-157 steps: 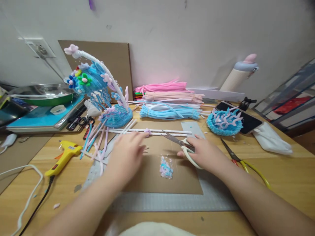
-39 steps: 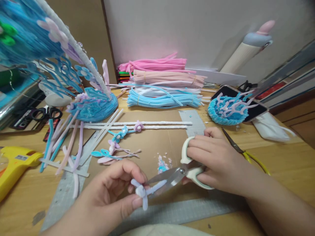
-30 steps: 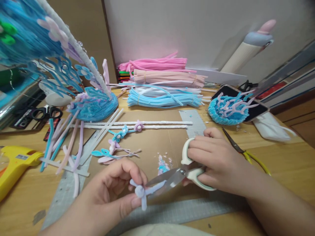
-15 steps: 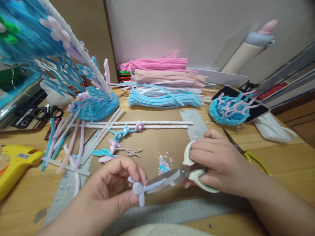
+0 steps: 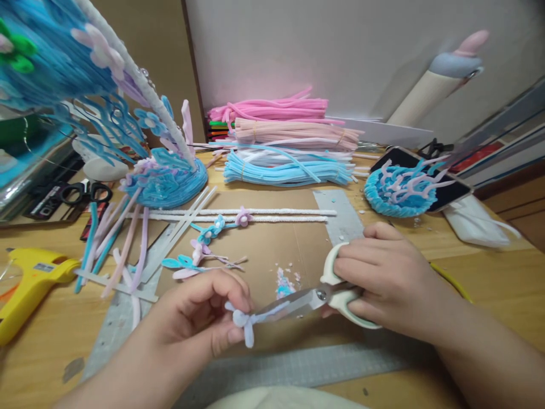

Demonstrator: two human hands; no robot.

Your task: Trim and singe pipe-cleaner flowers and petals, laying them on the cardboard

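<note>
My left hand (image 5: 193,324) pinches a small pale-lilac pipe-cleaner flower (image 5: 243,324) between thumb and fingers, low over the brown cardboard sheet (image 5: 272,250). My right hand (image 5: 383,281) grips white-handled scissors (image 5: 317,295), whose blades point left and close on one strand of the flower. A little heap of blue and pink fluff trimmings (image 5: 283,284) lies just behind the blades. Small finished flower sprigs (image 5: 204,250) rest on the cardboard behind my left hand.
A tall blue pipe-cleaner sculpture (image 5: 128,125) stands at the left, a yellow glue gun (image 5: 29,284) beside it. Bundles of pink, beige and blue pipe cleaners (image 5: 289,147) lie at the back. A blue round piece (image 5: 400,190) sits on a phone at right. Black scissors (image 5: 85,193) lie far left.
I picked the lilac flower up from the table and brought the scissors to it. Over the last second the blades have closed further on its strand and both hands shifted slightly right.
</note>
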